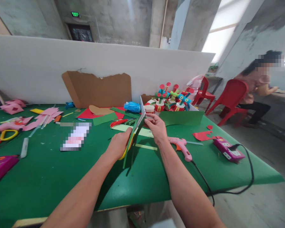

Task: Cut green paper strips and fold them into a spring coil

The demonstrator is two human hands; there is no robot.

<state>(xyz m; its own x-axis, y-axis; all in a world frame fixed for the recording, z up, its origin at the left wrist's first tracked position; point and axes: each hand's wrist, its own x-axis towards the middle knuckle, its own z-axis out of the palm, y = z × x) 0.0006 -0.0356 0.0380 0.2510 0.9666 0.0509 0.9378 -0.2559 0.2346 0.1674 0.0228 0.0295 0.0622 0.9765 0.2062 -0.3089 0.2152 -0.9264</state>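
Observation:
My left hand (118, 144) is closed round yellow-handled scissors (125, 151), whose blades run up into a dark green paper sheet (135, 134). That sheet stands on edge above the green table (61, 177), with a thin cut strip hanging down from it. My right hand (158, 128) pinches the sheet's upper edge between thumb and fingers. Both hands are over the middle of the table, close together.
A pink glue gun (182, 147) with a black cord lies right of my right hand. Behind are craft figures (171, 98), a blue object (132, 107), red and green paper, and cardboard (99, 88). Pink paper pieces (40, 118) lie left. A person sits on a red chair (230, 98) at far right.

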